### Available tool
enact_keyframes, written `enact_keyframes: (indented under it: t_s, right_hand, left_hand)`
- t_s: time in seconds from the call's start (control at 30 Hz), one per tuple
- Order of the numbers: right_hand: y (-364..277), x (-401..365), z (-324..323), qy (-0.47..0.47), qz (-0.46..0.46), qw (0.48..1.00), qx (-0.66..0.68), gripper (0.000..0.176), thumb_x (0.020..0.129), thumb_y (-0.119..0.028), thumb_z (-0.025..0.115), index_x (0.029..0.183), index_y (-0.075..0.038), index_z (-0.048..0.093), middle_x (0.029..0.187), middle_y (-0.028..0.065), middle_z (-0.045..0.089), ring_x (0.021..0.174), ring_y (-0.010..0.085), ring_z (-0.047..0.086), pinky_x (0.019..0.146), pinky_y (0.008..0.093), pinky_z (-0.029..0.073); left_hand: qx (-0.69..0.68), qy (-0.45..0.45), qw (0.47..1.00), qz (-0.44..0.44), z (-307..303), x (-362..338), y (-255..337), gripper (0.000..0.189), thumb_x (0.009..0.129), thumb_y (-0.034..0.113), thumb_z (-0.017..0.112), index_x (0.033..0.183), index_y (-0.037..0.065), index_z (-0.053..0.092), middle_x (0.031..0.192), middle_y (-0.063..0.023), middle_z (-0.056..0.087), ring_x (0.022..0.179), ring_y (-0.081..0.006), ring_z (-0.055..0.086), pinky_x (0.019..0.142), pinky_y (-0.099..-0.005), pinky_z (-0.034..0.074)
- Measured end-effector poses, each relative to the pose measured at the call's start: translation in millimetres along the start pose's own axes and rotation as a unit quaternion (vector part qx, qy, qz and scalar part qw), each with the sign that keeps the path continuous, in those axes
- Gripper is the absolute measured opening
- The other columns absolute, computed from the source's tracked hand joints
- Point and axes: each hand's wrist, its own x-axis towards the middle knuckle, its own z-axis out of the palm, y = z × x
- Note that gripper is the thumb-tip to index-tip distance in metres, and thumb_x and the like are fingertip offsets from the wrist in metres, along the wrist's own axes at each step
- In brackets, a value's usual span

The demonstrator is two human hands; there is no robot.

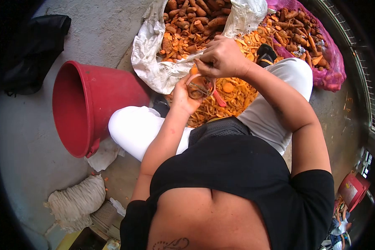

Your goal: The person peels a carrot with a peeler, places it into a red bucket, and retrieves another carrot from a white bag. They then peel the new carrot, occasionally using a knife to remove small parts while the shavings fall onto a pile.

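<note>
In front of my lap, my left hand is closed round the side of a ring-shaped, see-through brownish thing that resembles a roll of tape. Just above it my right hand is bent into a pinch, fingertips right at its upper rim; what they pinch is hidden. A bright orange piece shows between the two hands. Below them a red handle lies over a heap of orange carrot peelings between my legs. A round carrot slice rests on the peelings.
A white sack of carrots and cut pieces stands ahead, with a pink mesh sack of carrots to its right. At left a large red bucket lies tipped toward the left. A rolled pale sack sits at lower left.
</note>
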Motion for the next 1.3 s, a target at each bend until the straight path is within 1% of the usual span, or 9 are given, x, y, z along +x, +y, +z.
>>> enact_keyframes:
  t_s: [0.37, 0.57, 0.7, 0.8, 0.83, 0.9, 1.03, 1.2, 1.3]
  right_hand:
    - [-4, 4, 4, -0.005, 0.034, 0.999, 0.034, 0.028, 0.072, -0.028, 0.063, 0.05, -0.011, 0.062, 0.05, 0.0085, 0.054, 0.05, 0.0283, 0.056, 0.054, 0.0362, 0.046]
    - [1, 4, 8, -0.001, 0.085, 0.993, 0.08, 0.029, 0.073, -0.031, 0.062, 0.053, -0.01, 0.065, 0.049, 0.0115, 0.054, 0.046, 0.0297, 0.056, 0.047, 0.0371, 0.046]
    - [30, 3, 0, -0.037, 0.148, 0.988, 0.017, 0.031, 0.076, -0.036, 0.059, 0.058, -0.014, 0.069, 0.048, 0.0109, 0.054, 0.046, 0.0296, 0.057, 0.047, 0.0369, 0.047]
    - [43, -1, 1, -0.034, 0.177, 0.983, -0.044, 0.03, 0.076, -0.036, 0.059, 0.057, -0.014, 0.069, 0.05, 0.0111, 0.056, 0.048, 0.0293, 0.058, 0.049, 0.0375, 0.048]
    - [57, -5, 2, -0.076, 0.102, 0.981, -0.145, 0.033, 0.078, -0.037, 0.058, 0.059, -0.013, 0.069, 0.053, 0.011, 0.058, 0.05, 0.0288, 0.059, 0.051, 0.0376, 0.049]
    - [57, -9, 1, -0.102, 0.198, 0.964, -0.144, 0.034, 0.082, -0.036, 0.058, 0.061, -0.012, 0.069, 0.052, 0.0082, 0.059, 0.05, 0.0296, 0.059, 0.051, 0.0367, 0.049]
    - [46, 2, -13, -0.09, 0.348, 0.932, -0.052, 0.032, 0.083, -0.035, 0.057, 0.065, -0.012, 0.071, 0.051, 0.0053, 0.06, 0.047, 0.0238, 0.059, 0.05, 0.0348, 0.048]
    - [23, -1, 1, -0.058, 0.189, 0.98, 0.01, 0.027, 0.08, -0.029, 0.06, 0.062, -0.011, 0.07, 0.051, 0.0043, 0.058, 0.046, 0.0203, 0.056, 0.05, 0.0329, 0.045]
    - [0, 1, 7, -0.012, 0.089, 0.995, 0.037, 0.028, 0.075, -0.031, 0.061, 0.054, -0.013, 0.065, 0.051, 0.0089, 0.056, 0.049, 0.0282, 0.057, 0.052, 0.0367, 0.046]
  left_hand:
    - [-0.018, -0.122, 0.992, -0.024, -9, -2, 8, 0.031, 0.092, 0.027, 0.047, 0.106, 0.001, 0.058, 0.099, -0.0135, 0.064, 0.091, -0.0264, 0.063, 0.078, -0.0382, 0.053]
    - [0.083, -0.031, 0.992, 0.092, 26, -37, 2, 0.035, 0.094, 0.033, 0.044, 0.106, 0.003, 0.056, 0.094, -0.0125, 0.064, 0.081, -0.0235, 0.064, 0.063, -0.0353, 0.053]
    - [0.125, -0.116, 0.985, -0.014, 4, -39, 7, 0.04, 0.096, 0.039, 0.039, 0.109, 0.004, 0.053, 0.086, -0.0128, 0.062, 0.065, -0.0215, 0.062, 0.046, -0.0336, 0.049]
    - [0.144, -0.111, 0.983, -0.007, 3, -41, 8, 0.044, 0.096, 0.039, 0.039, 0.117, 0.002, 0.05, 0.088, -0.012, 0.06, 0.067, -0.0208, 0.061, 0.047, -0.0332, 0.049]
    - [0.135, -0.143, 0.98, -0.01, 4, -44, 9, 0.045, 0.096, 0.039, 0.039, 0.121, 0.002, 0.049, 0.089, -0.0118, 0.06, 0.068, -0.0206, 0.061, 0.048, -0.0331, 0.049]
    - [0.122, -0.205, 0.971, -0.023, 11, -52, 13, 0.049, 0.097, 0.039, 0.039, 0.127, 0.001, 0.045, 0.091, -0.0113, 0.059, 0.069, -0.0202, 0.061, 0.051, -0.0329, 0.05]
    - [0.056, -0.135, 0.989, 0.01, 3, -38, 19, 0.052, 0.097, 0.04, 0.04, 0.129, 0.0, 0.045, 0.095, -0.0116, 0.06, 0.074, -0.0212, 0.062, 0.065, -0.0338, 0.051]
    - [0.063, -0.027, 0.996, 0.048, -6, -19, 11, 0.038, 0.092, 0.034, 0.052, 0.114, 0.004, 0.056, 0.1, -0.0086, 0.062, 0.085, -0.0208, 0.062, 0.07, -0.0348, 0.051]
    - [0.018, 0.02, 0.999, 0.023, -1, -11, 7, 0.028, 0.088, 0.025, 0.056, 0.106, 0.004, 0.058, 0.098, -0.0094, 0.062, 0.09, -0.0227, 0.061, 0.074, -0.0383, 0.052]
